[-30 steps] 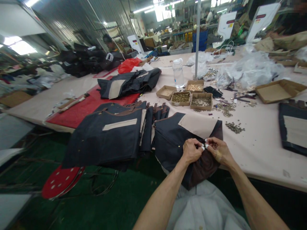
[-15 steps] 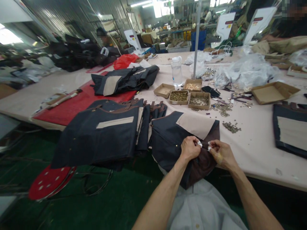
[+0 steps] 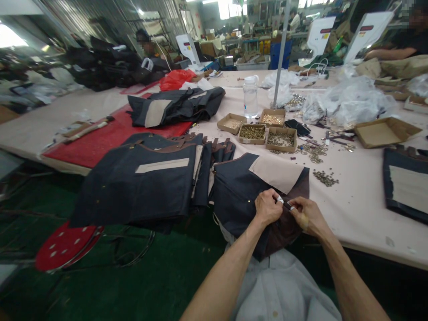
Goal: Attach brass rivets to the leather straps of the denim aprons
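Observation:
In front of me a dark blue fabric piece [image 3: 230, 180] with a beige panel [image 3: 279, 171] and a brown underside lies over the table edge and hangs toward my lap. My left hand [image 3: 268, 207] rests on it, thumb and fingers pinched on a short dark brown strip [image 3: 286, 204]. From the other side my right hand [image 3: 306, 215] pinches the same strip, close to the left fingertips. White tape wraps fingertips on both hands. Whether a small metal part sits between the fingers is hidden.
Left of my work lies a stack of similar dark pieces [image 3: 160, 178]. Beyond are cardboard trays of small metal parts [image 3: 252, 133], a water bottle [image 3: 250, 98] and a metal pole [image 3: 281, 58]. Loose rivets [image 3: 326, 178] lie to the right. A red stool [image 3: 67, 247] stands below left.
My right hand has come closer to the left, and the gap between their fingertips has narrowed with the brown strip now between them. The view has shifted slightly.

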The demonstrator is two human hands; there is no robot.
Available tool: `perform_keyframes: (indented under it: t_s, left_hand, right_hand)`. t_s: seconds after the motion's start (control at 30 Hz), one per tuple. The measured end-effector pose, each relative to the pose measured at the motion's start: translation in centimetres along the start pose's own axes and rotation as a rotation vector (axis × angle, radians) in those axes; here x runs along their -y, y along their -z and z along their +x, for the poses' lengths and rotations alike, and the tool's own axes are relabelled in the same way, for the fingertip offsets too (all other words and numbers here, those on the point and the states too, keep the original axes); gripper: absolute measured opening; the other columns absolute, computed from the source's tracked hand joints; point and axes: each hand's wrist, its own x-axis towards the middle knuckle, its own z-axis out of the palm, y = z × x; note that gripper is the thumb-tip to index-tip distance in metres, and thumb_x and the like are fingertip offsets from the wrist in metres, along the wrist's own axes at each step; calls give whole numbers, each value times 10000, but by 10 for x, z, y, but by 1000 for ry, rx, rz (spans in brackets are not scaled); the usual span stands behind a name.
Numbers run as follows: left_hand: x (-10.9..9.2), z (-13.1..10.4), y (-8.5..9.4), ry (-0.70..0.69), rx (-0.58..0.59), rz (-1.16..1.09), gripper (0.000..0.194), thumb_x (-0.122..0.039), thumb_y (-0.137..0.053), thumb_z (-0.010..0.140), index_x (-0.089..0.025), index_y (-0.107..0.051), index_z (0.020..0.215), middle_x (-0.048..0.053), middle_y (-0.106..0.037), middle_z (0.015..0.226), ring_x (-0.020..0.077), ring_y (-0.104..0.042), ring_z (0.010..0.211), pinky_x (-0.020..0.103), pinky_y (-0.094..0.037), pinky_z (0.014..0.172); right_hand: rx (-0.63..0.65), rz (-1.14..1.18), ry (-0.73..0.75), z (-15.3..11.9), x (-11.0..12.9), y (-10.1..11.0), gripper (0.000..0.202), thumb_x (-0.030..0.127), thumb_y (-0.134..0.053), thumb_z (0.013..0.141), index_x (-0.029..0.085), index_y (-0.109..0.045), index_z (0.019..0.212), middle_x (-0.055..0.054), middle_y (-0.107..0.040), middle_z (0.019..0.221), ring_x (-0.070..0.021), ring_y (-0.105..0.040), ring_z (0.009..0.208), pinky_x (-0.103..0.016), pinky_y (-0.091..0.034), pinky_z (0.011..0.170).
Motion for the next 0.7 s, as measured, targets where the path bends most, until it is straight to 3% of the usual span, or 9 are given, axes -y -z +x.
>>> perform_keyframes:
  t_s: [0.17, 0.37, 0.53, 0.7]
  left_hand:
    - [0, -4, 1, -32, -22, -2, 95, -224, -642, 799, -236, -700, 874, 17, -728, 834, 194, -673, 798, 282, -505, 780]
    - [1, -7, 3, -52, -56, -1, 82, -217, -624, 809, -227, -675, 872, 31, -723, 855, 205, -676, 829, 291, -503, 792]
    - [1, -8, 2, -54, -62, -3, 97, -207, -618, 812, -228, -674, 888, 35, -727, 870, 208, -679, 835, 295, -504, 801]
    - [0, -9, 0, -43, -72, -4, 103, -194, -618, 807, -218, -669, 893, 52, -724, 871, 217, -679, 840, 306, -502, 810]
  right_hand:
    - [83, 49, -80, 4, 2, -3, 255, 305, -536, 794, 147, -718, 875, -17, -630, 631, -147, -523, 549, -260, -357, 533]
    - [20, 121, -188, 12, -7, -21, 276, 373, -541, 809, 133, -677, 814, -3, -556, 555, -134, -459, 504, -245, -271, 467]
    - [46, 167, -209, 10, -14, -21, 321, 409, -546, 815, 125, -688, 859, -4, -571, 559, -136, -462, 493, -241, -283, 454]
    - [-14, 64, -158, 9, 4, -21, 303, 380, -531, 809, 127, -696, 829, -27, -607, 582, -150, -500, 509, -247, -296, 467]
